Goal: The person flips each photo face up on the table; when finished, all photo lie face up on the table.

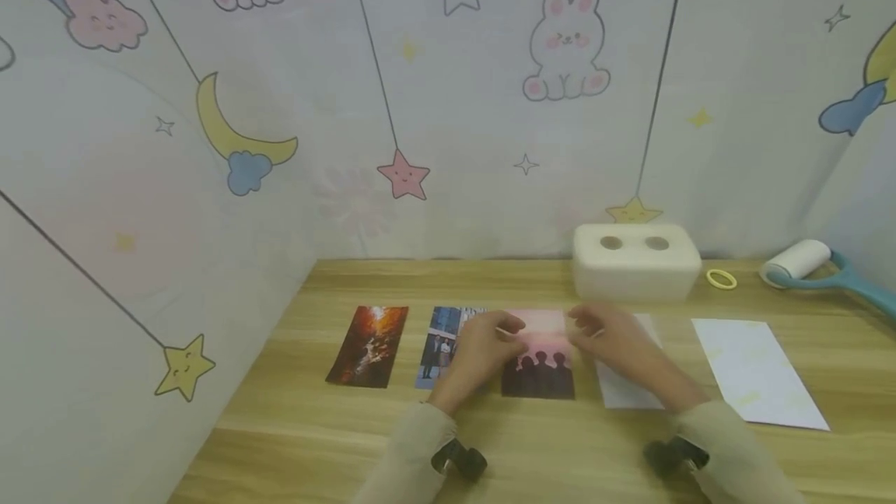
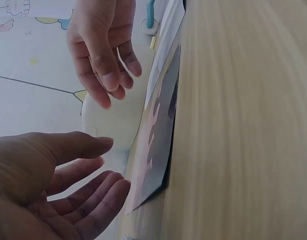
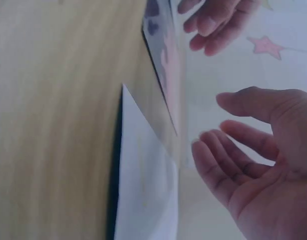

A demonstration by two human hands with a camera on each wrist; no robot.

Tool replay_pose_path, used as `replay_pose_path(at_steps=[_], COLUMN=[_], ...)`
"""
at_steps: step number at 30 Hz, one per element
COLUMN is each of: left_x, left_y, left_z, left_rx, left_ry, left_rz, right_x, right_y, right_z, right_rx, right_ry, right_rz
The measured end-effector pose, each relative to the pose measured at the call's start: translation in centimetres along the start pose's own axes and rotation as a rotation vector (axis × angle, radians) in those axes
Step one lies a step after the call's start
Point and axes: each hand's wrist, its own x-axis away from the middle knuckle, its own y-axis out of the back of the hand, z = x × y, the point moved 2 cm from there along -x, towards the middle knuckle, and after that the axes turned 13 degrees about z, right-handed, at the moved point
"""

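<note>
A pink photo [image 1: 537,368] with dark silhouettes of several people lies on the wooden table, between my two hands. My left hand [image 1: 484,348] hovers at its left edge, fingers loosely bent, nothing in them. Over the right edge is my right hand [image 1: 619,344], also empty, with thumb and fingers apart in the right wrist view. Partly behind the left hand lies a photo of standing people [image 1: 435,364]. The right forearm covers part of a white sheet [image 1: 619,387]. Both wrist views show the pink photo's corners [image 2: 152,187] slightly raised.
An orange-and-dark photo [image 1: 371,348] lies at the far left. On the right is a white card [image 1: 759,372] with pale tape strips. Along the back stand a white box with two holes [image 1: 637,263], a yellow ring [image 1: 721,279] and a lint roller [image 1: 801,263] with a blue handle.
</note>
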Motion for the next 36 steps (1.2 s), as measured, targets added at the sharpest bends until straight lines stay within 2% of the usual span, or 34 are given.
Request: replay_pose_path(at_steps=[4,12,21,30,36], left_x=[-0.2,-0.7,-1.6,-2.0,-2.4], left_y=[-0.9,-3.3,-5.8,-7.5,-8.3], left_z=[-0.6,-2.1,-3.5,-4.6,-5.2], left_rx=[0.065,0.047,0.053,0.079,0.006], left_ry=[-0.015,-0.093,-0.107,-0.102,-0.107], left_rz=[0.027,0.06,0.111,0.159,0.175], right_x=[0.5,2.1,4.4,5.5,6.0], right_y=[1.0,2.8,4.7,5.6,5.9], right_z=[-0.4,-1.9,-3.5,-5.2,-6.0], right_rx=[-0.013,-0.007,0.028,0.064,0.069], right_ry=[0.012,-0.012,-0.084,-0.122,-0.159], right_rz=[-0.039,-0.083,-0.092,-0.1,-0.097])
